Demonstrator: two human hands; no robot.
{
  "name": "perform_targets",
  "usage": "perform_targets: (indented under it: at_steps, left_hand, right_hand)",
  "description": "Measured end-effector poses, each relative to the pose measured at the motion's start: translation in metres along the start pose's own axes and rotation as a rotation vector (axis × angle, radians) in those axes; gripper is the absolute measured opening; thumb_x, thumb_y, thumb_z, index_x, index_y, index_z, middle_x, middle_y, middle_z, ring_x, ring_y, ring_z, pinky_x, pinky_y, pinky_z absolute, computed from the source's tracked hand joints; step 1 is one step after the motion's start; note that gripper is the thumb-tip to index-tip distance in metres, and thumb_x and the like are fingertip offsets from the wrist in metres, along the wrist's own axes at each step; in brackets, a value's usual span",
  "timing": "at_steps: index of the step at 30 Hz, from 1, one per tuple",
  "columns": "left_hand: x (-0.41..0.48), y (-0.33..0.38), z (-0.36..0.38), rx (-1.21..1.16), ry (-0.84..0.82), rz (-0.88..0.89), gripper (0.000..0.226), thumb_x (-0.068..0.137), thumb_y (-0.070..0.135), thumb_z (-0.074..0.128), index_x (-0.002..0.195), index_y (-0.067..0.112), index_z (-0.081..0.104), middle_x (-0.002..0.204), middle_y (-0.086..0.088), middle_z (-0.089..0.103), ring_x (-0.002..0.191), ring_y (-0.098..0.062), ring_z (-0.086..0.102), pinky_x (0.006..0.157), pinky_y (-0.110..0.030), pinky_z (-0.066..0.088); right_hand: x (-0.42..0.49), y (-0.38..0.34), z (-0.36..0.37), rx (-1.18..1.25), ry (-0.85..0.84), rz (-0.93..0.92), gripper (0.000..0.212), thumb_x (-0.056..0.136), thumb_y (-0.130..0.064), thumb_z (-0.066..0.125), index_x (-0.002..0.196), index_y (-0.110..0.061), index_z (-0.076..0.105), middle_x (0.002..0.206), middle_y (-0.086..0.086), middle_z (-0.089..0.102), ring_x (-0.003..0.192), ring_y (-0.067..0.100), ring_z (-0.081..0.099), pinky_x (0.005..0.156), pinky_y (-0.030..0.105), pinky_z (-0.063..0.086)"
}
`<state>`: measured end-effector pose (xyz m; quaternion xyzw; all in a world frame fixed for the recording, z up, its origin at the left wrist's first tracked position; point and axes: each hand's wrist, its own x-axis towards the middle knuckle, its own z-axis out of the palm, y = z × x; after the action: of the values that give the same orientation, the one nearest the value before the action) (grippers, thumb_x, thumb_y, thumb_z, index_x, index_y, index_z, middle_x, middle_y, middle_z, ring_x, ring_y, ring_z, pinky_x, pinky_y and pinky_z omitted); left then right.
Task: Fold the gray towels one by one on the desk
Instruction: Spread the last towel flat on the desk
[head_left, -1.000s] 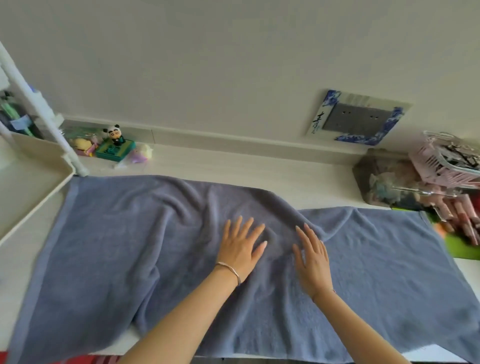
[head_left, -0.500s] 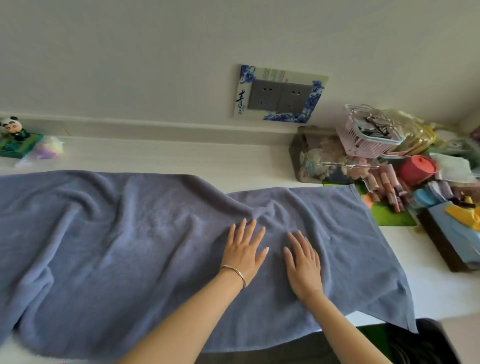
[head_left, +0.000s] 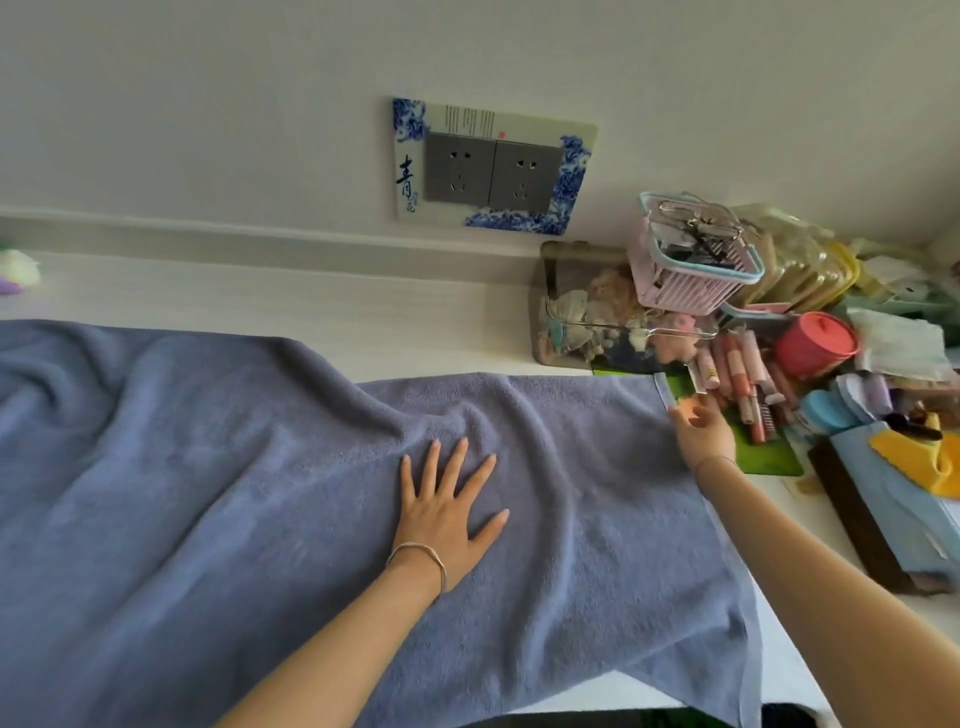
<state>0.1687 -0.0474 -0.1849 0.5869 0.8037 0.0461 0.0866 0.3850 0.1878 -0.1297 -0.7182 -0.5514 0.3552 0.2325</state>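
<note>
The gray towel (head_left: 208, 493) lies spread on the desk (head_left: 311, 312), its long axis running left to right, from far left of the socket plate (head_left: 493, 166) to well right of it. Straight below the plate, the left hand (head_left: 447, 512) presses flat on the cloth, fingers straight and spread. Below and right of the plate, the right hand (head_left: 702, 431) sits at the towel's far right corner. Blur hides whether its grip pinches the hem. That corner likely travels leftward next
</note>
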Motion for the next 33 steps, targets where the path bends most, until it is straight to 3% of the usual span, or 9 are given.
perform_targets:
  at_steps: [3, 7, 11, 15, 17, 26, 28, 30, 33]
  left_hand:
    - [0.003, 0.003, 0.001, 0.028, 0.016, -0.012, 0.065, 0.091, 0.067, 0.01, 0.142, 0.035, 0.036, 0.147, -0.003, 0.042, 0.133, -0.035, 0.041, 0.104, -0.059, 0.016]
    - [0.001, 0.003, 0.005, 0.048, 0.0, -0.01, 0.064, 0.091, 0.067, 0.01, 0.144, 0.037, 0.031, 0.15, -0.002, 0.037, 0.136, -0.034, 0.036, 0.105, -0.058, 0.013]
    - [0.001, 0.012, 0.004, 0.019, -0.037, 0.001, 0.064, 0.092, 0.067, 0.009, 0.145, 0.036, 0.028, 0.151, 0.0, 0.036, 0.138, -0.033, 0.03, 0.106, -0.056, 0.012]
    - [0.013, 0.042, 0.001, -0.025, -0.038, 0.073, 0.077, 0.075, 0.073, -0.014, 0.146, 0.043, -0.009, 0.159, 0.006, -0.009, 0.146, -0.026, -0.013, 0.112, -0.052, -0.015]
    - [0.024, 0.056, -0.001, -0.054, -0.046, 0.048, 0.083, 0.069, 0.073, -0.017, 0.146, 0.042, -0.012, 0.157, 0.006, -0.018, 0.143, -0.026, -0.022, 0.109, -0.053, -0.022]
    - [0.027, 0.061, 0.003, -0.011, -0.043, -0.003, 0.079, 0.073, 0.072, -0.013, 0.146, 0.041, -0.013, 0.158, 0.005, -0.015, 0.145, -0.026, -0.016, 0.109, -0.051, -0.022]
    - [0.023, 0.064, 0.0, -0.024, -0.059, -0.016, 0.079, 0.081, 0.072, -0.012, 0.149, 0.037, 0.007, 0.16, 0.0, 0.006, 0.146, -0.03, 0.007, 0.113, -0.054, -0.009]
    - [0.017, 0.072, 0.001, -0.04, -0.079, -0.014, 0.072, 0.091, 0.064, -0.001, 0.144, 0.031, 0.035, 0.149, -0.005, 0.038, 0.135, -0.034, 0.039, 0.11, -0.06, 0.02]
    - [0.007, 0.084, 0.001, -0.053, -0.112, 0.007, 0.074, 0.091, 0.065, -0.001, 0.143, 0.029, 0.038, 0.147, -0.005, 0.042, 0.133, -0.034, 0.042, 0.105, -0.061, 0.025]
  right_hand:
    - [0.019, -0.003, 0.006, -0.072, 0.003, -0.011, 0.044, 0.09, -0.032, 0.06, 0.122, -0.003, 0.053, 0.127, 0.019, 0.056, 0.116, 0.038, 0.052, 0.097, 0.039, 0.039]
    - [0.013, -0.004, 0.007, -0.129, 0.098, -0.232, 0.028, 0.095, -0.026, 0.052, 0.109, -0.001, 0.056, 0.11, 0.026, 0.061, 0.099, 0.043, 0.056, 0.077, 0.039, 0.041]
    - [0.015, -0.006, -0.025, -0.027, 0.31, -0.296, 0.032, 0.097, -0.026, 0.046, 0.126, -0.011, 0.05, 0.115, 0.024, 0.06, 0.104, 0.043, 0.056, 0.088, 0.047, 0.042]
    - [0.046, -0.005, -0.055, -0.082, 0.333, -0.226, 0.026, 0.095, -0.028, 0.049, 0.109, -0.006, 0.055, 0.109, 0.026, 0.061, 0.1, 0.042, 0.056, 0.084, 0.045, 0.043]
    - [0.059, -0.005, -0.058, -0.104, 0.245, -0.177, 0.028, 0.094, -0.025, 0.051, 0.114, -0.005, 0.056, 0.116, 0.025, 0.06, 0.107, 0.042, 0.054, 0.091, 0.045, 0.042]
    - [0.019, 0.054, -0.07, -0.12, 0.012, -0.203, 0.043, 0.091, -0.027, 0.06, 0.121, 0.001, 0.046, 0.118, 0.023, 0.056, 0.107, 0.037, 0.054, 0.089, 0.04, 0.041]
    - [0.008, 0.071, -0.079, -0.116, 0.011, -0.149, 0.042, 0.09, -0.027, 0.061, 0.118, 0.002, 0.048, 0.113, 0.023, 0.058, 0.106, 0.038, 0.055, 0.087, 0.04, 0.041]
    - [-0.004, 0.087, -0.087, -0.128, 0.011, -0.081, 0.041, 0.09, -0.031, 0.061, 0.113, 0.002, 0.052, 0.108, 0.021, 0.06, 0.105, 0.038, 0.056, 0.085, 0.039, 0.041]
    - [-0.026, 0.105, -0.1, -0.172, -0.045, -0.012, 0.041, 0.09, -0.04, 0.058, 0.102, -0.001, 0.053, 0.097, 0.016, 0.058, 0.096, 0.035, 0.055, 0.08, 0.038, 0.041]
